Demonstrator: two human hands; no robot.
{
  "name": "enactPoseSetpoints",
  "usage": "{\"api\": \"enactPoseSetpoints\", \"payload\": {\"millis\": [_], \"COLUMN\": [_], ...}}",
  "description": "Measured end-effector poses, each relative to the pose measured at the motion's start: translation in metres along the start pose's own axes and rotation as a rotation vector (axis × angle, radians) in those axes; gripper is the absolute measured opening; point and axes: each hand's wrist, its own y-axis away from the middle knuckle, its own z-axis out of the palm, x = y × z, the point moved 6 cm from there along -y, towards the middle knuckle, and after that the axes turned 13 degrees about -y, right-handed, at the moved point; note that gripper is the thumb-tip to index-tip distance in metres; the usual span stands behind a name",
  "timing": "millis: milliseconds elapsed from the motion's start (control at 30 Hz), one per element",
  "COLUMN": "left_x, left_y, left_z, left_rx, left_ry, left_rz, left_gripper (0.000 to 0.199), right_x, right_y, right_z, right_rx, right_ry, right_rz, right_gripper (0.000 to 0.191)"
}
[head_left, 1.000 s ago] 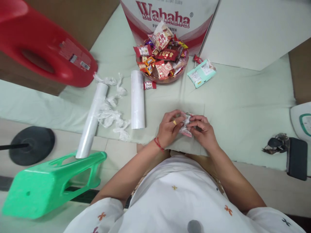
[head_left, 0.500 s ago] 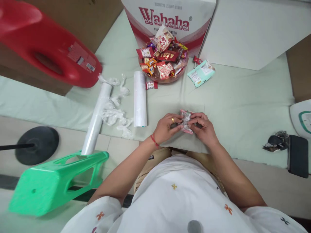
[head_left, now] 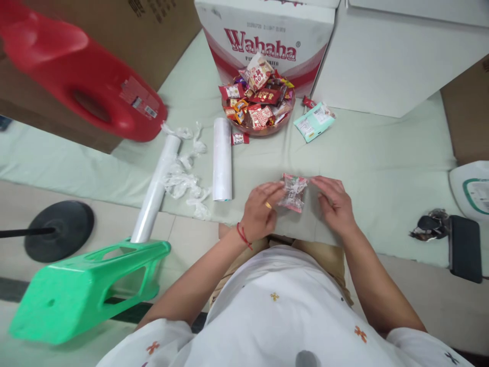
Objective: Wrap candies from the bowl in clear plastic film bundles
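Observation:
A small snack packet [head_left: 294, 193] lies on the pale green cloth [head_left: 385, 168] in front of me. It has pink-red edges and clear, crinkled plastic with whitish strands on top. My left hand [head_left: 263, 206], with a gold ring and a red string bracelet, is beside its left edge. Those fingers are stretched out, and the tips reach the packet's edge; whether they press on it I cannot tell. To the right of the packet, my right hand [head_left: 336, 204] is open and apart from it, fingers extended and thumb spread, holding nothing.
A bowl [head_left: 263, 131] of wrapped snacks stands before a Wahaha carton [head_left: 263, 35]. Nearby lie a mint-green packet [head_left: 315, 122], plastic-film rolls [head_left: 222, 160] and crumpled plastic [head_left: 181, 181]. A red jug [head_left: 99, 86], green stool [head_left: 91, 285], keys [head_left: 431, 225] and phone [head_left: 465, 248] flank me.
Both hands were pinching the packet from either side. Now my right hand has let go and moved right, and my left fingers have straightened. The camera view has shifted slightly.

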Motion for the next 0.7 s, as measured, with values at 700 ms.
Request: {"api": "enactPoseSetpoints", "payload": {"millis": [700], "left_x": [0.014], "left_y": [-0.01], "left_z": [0.04], "left_rx": [-0.385], "left_ry": [-0.257], "left_rz": [0.072], "left_gripper": [0.053], "right_x": [0.029], "right_y": [0.027], "right_z": [-0.001], "right_rx": [0.189], "right_ry": [-0.229], "right_rz": [0.214], "right_gripper": [0.022]}}
